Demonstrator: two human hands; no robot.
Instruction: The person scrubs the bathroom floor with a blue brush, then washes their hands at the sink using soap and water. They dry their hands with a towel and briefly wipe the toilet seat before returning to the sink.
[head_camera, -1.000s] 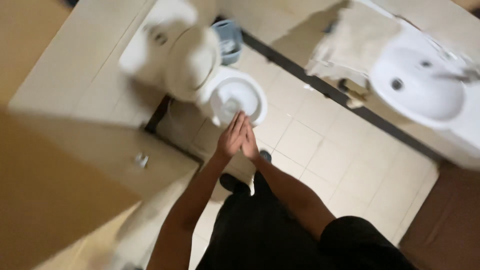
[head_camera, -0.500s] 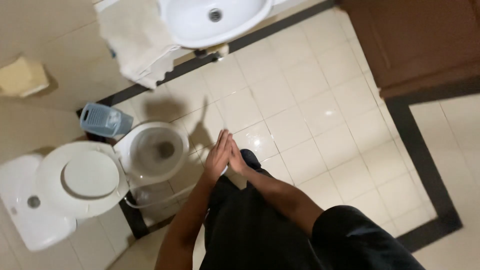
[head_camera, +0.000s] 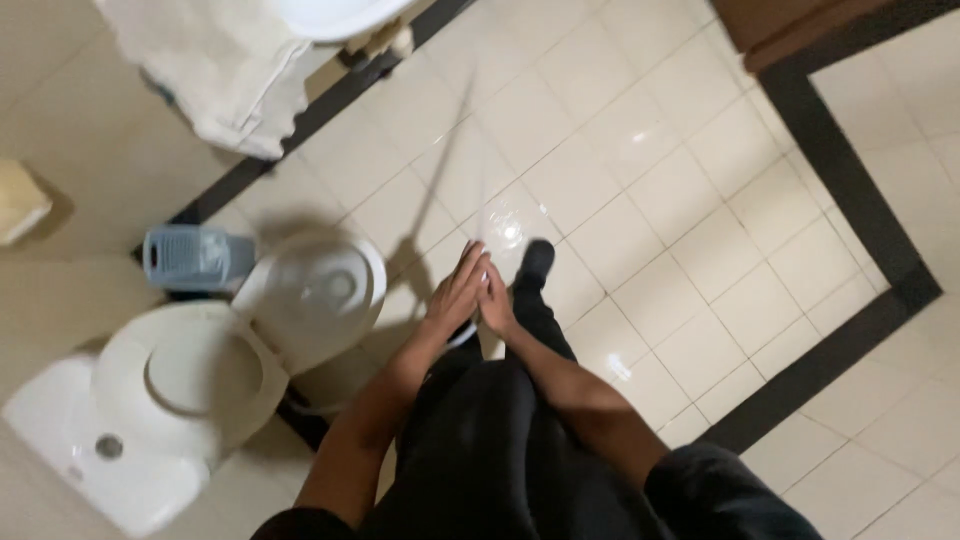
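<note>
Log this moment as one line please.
left hand pressed to right hand | nothing held | over tiled floor | toilet open beside

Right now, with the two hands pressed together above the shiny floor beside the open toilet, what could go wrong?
1. The tiled floor shows glossy, possibly wet patches near the black shoe; a step there might slip.
2. The left hand and right hand are clasped, so neither is free to catch a fall toward the open toilet.
</note>
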